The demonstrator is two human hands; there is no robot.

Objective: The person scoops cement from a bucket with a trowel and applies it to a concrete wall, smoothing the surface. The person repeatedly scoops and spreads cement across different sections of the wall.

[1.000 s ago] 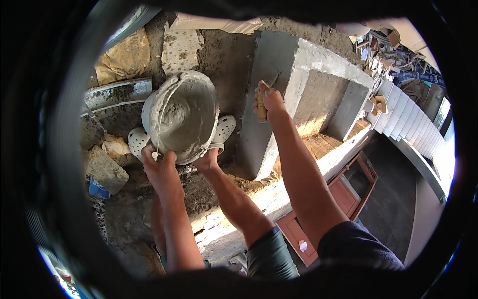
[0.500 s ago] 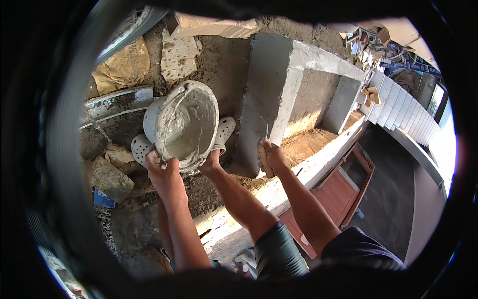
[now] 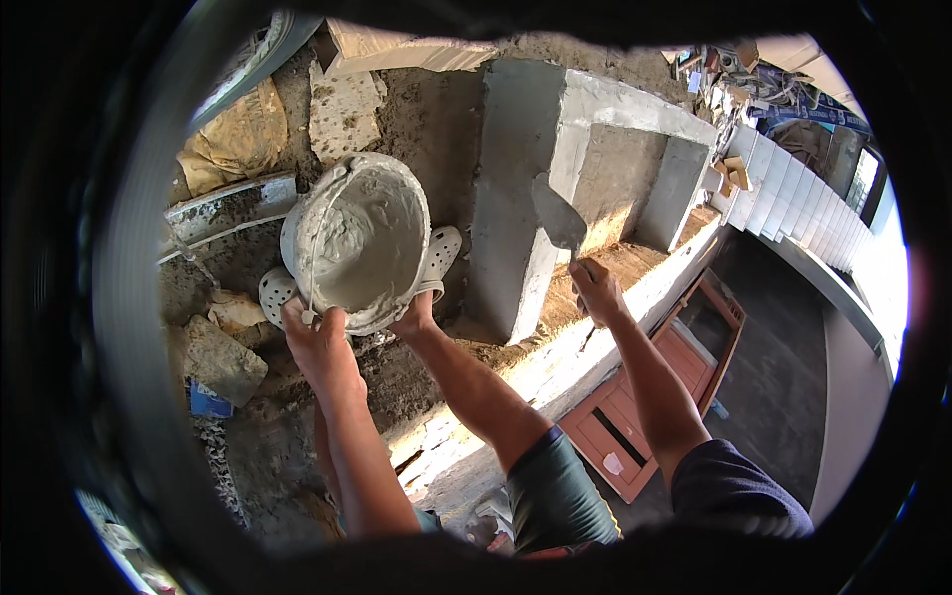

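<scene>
My left hand (image 3: 325, 347) is closed on the near rim of a round, mortar-smeared bucket (image 3: 294, 233), which is tilted toward me. Wet grey mortar (image 3: 372, 260) coats its inside and lies in the bottom. In my right fist (image 3: 599, 292) is the handle of a trowel (image 3: 559, 214). Its blade points up and away, in front of the near edge of a grey cement-rendered box structure (image 3: 518, 188); whether it touches that edge I cannot tell. My feet in pale perforated clogs (image 3: 442, 253) stand on either side of the bucket.
Broken slabs (image 3: 224, 357), a crumpled brown sack (image 3: 248, 139) and a pale channel-shaped piece (image 3: 233, 213) lie on the left. A sunlit ledge (image 3: 555, 372) runs diagonally beside the structure. Beyond it, a reddish panelled door (image 3: 635, 421) lies low on the right.
My right hand has moved right and slightly up, away from the structure's side face, and the trowel blade now shows flat. The bucket stays in my left hand, shifted slightly.
</scene>
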